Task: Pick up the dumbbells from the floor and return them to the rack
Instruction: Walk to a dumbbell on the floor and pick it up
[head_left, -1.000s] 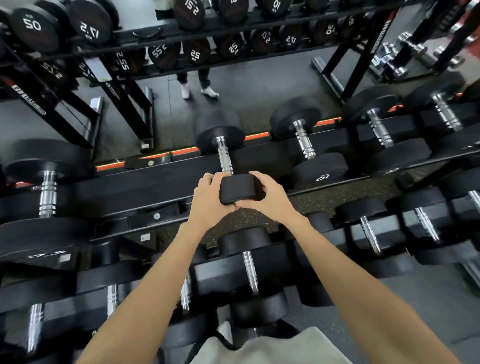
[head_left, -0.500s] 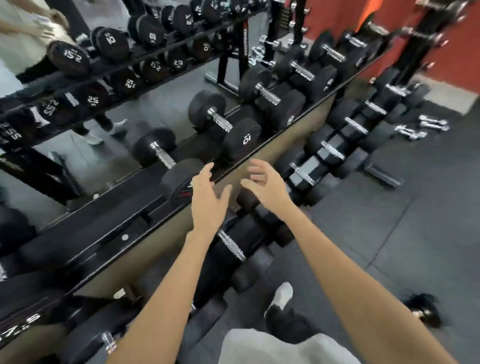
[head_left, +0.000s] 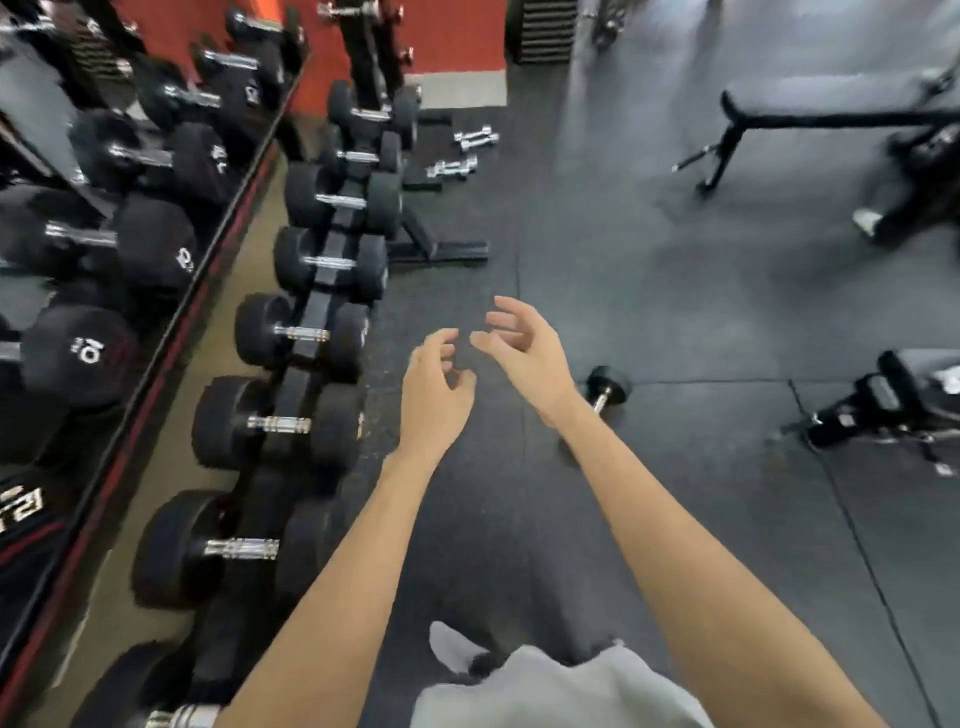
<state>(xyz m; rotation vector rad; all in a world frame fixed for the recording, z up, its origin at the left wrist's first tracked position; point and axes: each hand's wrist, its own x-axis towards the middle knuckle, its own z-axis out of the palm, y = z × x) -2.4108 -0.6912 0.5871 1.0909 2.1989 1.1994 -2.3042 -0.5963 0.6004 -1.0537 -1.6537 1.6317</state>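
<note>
Two empty hands hang over the gym floor (head_left: 675, 322): the left hand (head_left: 434, 397) and the right hand (head_left: 524, 353) are both open, fingers loosely curled, gripping nothing. One black dumbbell (head_left: 605, 391) lies on the rubber mat just beyond the right wrist, partly hidden by the forearm; its far head and a stretch of chrome handle show, and its long axis appears to run diagonally, from the visible head at the upper right down toward the person's arm at the lower left. The dumbbell rack (head_left: 311, 322) along the person's left already carries rows of black dumbbells. Judging by this scene, the job is part-way through, with that one weight left to lift. Small chrome dumbbells (head_left: 470, 150) also lie on the floor near the rack's far end and may need returning.
</note>
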